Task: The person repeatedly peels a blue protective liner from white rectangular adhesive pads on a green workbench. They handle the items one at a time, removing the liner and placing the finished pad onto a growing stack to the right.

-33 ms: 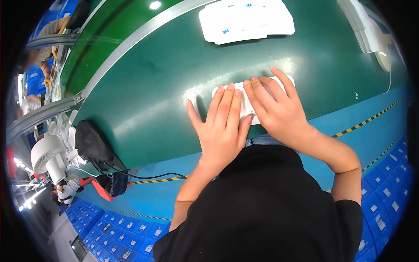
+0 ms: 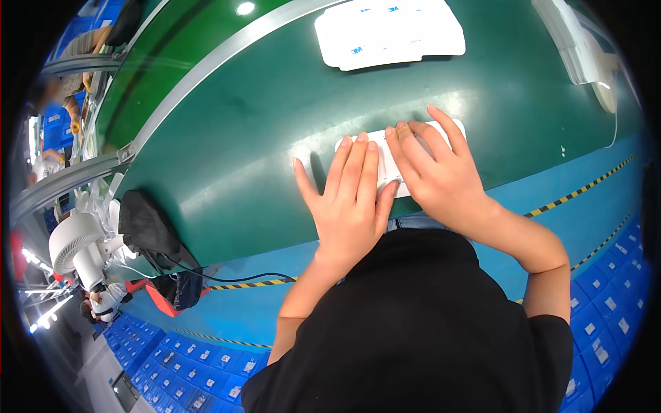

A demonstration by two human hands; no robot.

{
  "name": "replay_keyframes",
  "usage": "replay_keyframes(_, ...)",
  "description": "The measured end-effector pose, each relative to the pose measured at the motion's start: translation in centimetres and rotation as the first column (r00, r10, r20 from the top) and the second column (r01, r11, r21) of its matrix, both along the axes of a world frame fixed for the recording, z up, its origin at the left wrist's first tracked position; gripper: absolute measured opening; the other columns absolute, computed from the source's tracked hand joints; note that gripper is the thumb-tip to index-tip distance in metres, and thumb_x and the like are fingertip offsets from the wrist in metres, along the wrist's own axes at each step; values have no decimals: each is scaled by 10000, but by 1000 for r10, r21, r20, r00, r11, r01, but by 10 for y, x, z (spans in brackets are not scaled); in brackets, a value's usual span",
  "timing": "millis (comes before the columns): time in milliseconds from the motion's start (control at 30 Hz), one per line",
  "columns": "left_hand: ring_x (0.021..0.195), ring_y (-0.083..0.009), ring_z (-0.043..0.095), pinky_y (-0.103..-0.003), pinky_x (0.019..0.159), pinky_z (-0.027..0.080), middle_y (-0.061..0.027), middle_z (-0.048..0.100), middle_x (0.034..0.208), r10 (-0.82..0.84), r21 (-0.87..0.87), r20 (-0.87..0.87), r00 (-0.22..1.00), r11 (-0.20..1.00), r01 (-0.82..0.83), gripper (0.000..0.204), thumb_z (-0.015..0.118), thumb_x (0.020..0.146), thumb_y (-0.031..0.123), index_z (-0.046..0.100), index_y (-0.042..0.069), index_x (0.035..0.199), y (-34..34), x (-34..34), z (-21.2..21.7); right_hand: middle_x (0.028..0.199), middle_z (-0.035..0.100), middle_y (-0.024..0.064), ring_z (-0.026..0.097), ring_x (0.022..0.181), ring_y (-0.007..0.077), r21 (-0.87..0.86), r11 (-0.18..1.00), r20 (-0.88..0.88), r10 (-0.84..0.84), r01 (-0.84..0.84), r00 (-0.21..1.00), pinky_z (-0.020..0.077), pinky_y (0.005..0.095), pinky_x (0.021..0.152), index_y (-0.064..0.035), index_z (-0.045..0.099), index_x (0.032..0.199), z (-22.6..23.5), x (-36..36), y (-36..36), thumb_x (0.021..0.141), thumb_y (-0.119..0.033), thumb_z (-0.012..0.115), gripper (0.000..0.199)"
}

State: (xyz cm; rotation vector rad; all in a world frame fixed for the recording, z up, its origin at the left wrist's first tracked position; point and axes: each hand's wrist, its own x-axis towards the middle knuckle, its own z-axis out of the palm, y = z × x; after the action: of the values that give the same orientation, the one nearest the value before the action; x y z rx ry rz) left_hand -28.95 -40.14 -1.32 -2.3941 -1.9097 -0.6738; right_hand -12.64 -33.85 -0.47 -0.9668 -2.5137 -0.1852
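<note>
Resting the left hand [image 2: 342,210] on one end of a flat white piece [image 2: 387,165], unclenched, with three fingers close together and the little finger spread away. Resting the right hand [image 2: 444,172] on the other end, unclenched too, fingers slightly bent. Visible as bare white between the hands, on the green tabletop [image 2: 248,158], well apart from a larger white panel [image 2: 392,34] beyond the fingertips.

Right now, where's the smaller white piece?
Head view, right of centre: the white piece lies under the left hand and right hand, on the green table.
</note>
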Motion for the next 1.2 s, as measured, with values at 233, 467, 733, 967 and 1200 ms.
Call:
replay_keyframes(233, 1209, -241, 612, -581, 1167, 195, -97, 650, 1276, 25, 45, -68, 997, 999, -22, 556, 634, 879, 447, 645, 44, 1262, -2, 4, -2, 910, 626, 102, 608, 885, 220, 70, 994, 49, 76, -79, 996, 437, 466, 1105, 82, 710, 944, 0, -1, 3, 699, -50, 639, 287)
replay_keyframes(467, 1204, -254, 616, -545, 1160, 229, -120, 653, 1281, -46, 35, 61, 997, 998, 44, 620, 744, 807, 446, 642, 18, 1244, 2, -6, 0, 931, 628, 105, 613, 912, 245, 12, 994, -60, 106, -106, 993, 478, 445, 1041, 53, 704, 949, -4, 4, 7, 688, -43, 646, 284)
replay_keyframes(733, 1299, -334, 535, -574, 1147, 238, -177, 565, 1393, -68, -20, 38, 997, 997, 68, 637, 758, 828, 375, 578, 0, 1310, -11, -3, 4, 1161, 652, 94, 613, 1104, 286, -255, 943, -293, 135, -214, 947, 485, 456, 980, -12, 664, 1120, 12, 41, -12, 735, -140, 753, 415)
replay_keyframes(967, 1289, -331, 545, -601, 1113, 294, -151, 599, 1350, -170, 22, 110, 979, 985, 169, 464, 770, 814, 270, 658, 42, 1203, -37, -10, -3, 1168, 674, 76, 637, 1120, 259, -168, 951, -204, 223, -258, 953, 527, 420, 942, -21, 678, 1071, -6, 54, -40, 767, -109, 719, 319)
replay_keyframes(1200, 1121, -285, 662, -553, 1094, 352, -98, 706, 1136, -222, 165, 61, 973, 964, 210, 297, 762, 814, 163, 697, 48, 1080, -53, -16, -8, 1095, 697, 86, 686, 1022, 248, -83, 953, -264, 262, -293, 928, 577, 351, 811, -14, 693, 982, -8, 58, -38, 765, -53, 679, 222)
